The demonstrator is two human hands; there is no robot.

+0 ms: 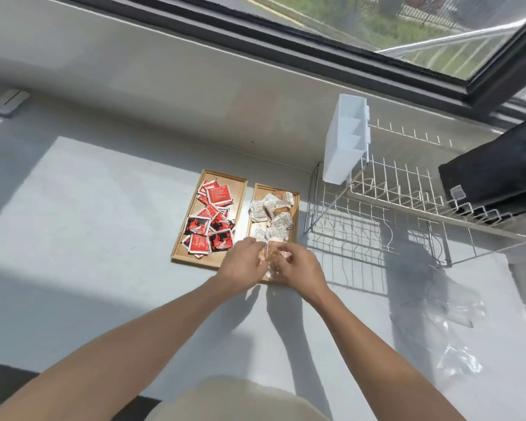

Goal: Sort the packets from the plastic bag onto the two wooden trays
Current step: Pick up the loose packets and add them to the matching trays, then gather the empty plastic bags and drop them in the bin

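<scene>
Left tray: I see red packets piled in it.
Right tray: white packets, beside the left tray on the counter.
Hands: my left hand and right hand meet over the right tray's near end, fingers curled, pinching a clear packet (contents blurred).
Plastic bag: crumpled, well right.
</scene>
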